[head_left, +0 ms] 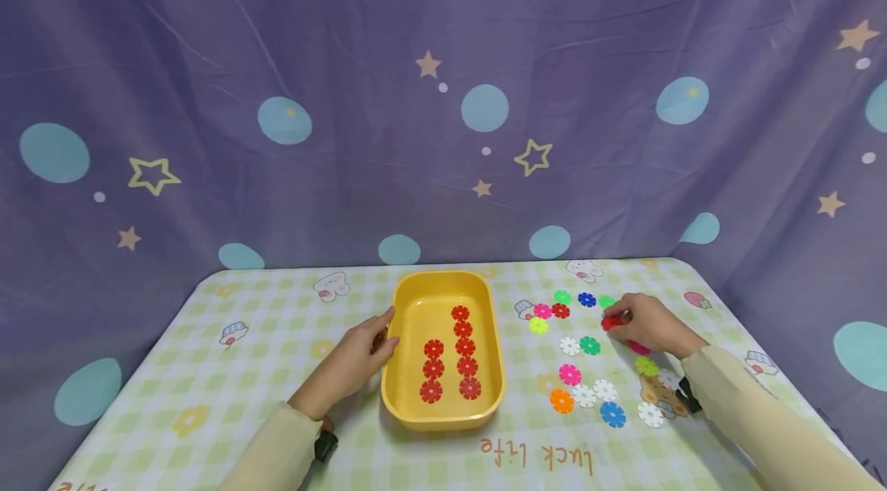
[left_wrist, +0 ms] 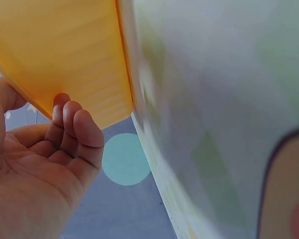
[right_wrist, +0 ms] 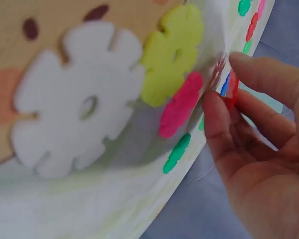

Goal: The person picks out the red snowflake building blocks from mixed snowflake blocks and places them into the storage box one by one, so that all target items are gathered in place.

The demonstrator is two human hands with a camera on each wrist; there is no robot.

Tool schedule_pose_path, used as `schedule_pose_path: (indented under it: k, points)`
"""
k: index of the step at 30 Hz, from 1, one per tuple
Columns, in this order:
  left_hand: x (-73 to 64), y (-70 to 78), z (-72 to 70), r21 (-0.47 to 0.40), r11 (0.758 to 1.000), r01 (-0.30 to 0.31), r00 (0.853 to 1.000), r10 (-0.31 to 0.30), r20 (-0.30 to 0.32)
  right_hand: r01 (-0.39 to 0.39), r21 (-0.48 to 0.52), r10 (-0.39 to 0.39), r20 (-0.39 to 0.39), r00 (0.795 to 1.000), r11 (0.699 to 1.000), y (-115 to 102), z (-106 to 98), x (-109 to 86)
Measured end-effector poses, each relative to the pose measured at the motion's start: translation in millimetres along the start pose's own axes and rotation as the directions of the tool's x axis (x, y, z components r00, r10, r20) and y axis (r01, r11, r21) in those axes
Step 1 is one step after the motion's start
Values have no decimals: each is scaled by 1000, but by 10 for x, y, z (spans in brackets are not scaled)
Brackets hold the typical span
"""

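A yellow plastic tray (head_left: 420, 314) stands on the table, with several red snowflake discs (head_left: 466, 346) lying in two columns inside. My left hand (head_left: 353, 360) grips its left side, thumb at the rim and fingers against the outer wall (left_wrist: 89, 55). Over at the right, my right hand (head_left: 654, 323) pinches a red snowflake disc (head_left: 610, 322) between thumb and fingers. In the right wrist view that red disc (right_wrist: 233, 88) shows edge-on at the fingertips. Below the hand lie a pink disc (right_wrist: 182, 104), a yellow disc (right_wrist: 164, 59) and a white disc (right_wrist: 55, 109).
Loose discs are scattered right of the tray, among them a blue disc (head_left: 613, 414), an orange disc (head_left: 562, 401), a green disc (head_left: 590, 345) and another red disc (head_left: 560, 311). A checked cloth (head_left: 277, 345) covers the table. Behind it hangs a purple curtain (head_left: 360, 168).
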State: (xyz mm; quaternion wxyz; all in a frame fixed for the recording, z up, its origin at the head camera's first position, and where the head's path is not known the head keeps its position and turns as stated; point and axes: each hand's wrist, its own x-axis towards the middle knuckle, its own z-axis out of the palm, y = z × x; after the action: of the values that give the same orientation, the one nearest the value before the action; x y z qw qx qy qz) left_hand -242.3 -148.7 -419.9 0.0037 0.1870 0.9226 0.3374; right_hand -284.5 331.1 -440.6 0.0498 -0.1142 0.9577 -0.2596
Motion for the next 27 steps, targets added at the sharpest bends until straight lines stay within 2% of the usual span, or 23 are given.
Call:
schedule_pose_path:
  k: [4, 10, 14, 19, 27]
  points:
    - [3, -2, -1, -1, 1000, 0, 1000, 0, 4, 95, 24, -93, -65, 994, 995, -88, -24, 15]
    - [7, -3, -4, -2, 1000, 4, 1000, -4, 3, 268, 33, -262, -129, 956, 963, -434, -61, 39]
    - [3, -5, -5, -2, 1000, 1, 1000, -1, -1, 379, 41, -371, -128, 920, 924, -728, -68, 48]
    - [1, -15, -3, 1, 1000, 1, 1000, -1, -2, 505, 41, -500, -91, 861, 862, -1060, -10, 104]
    - [-2, -10, 5, -1, 1000, 8, 1000, -8, -5, 641, 65, -641, -17, 767, 765, -1549, 254, 287]
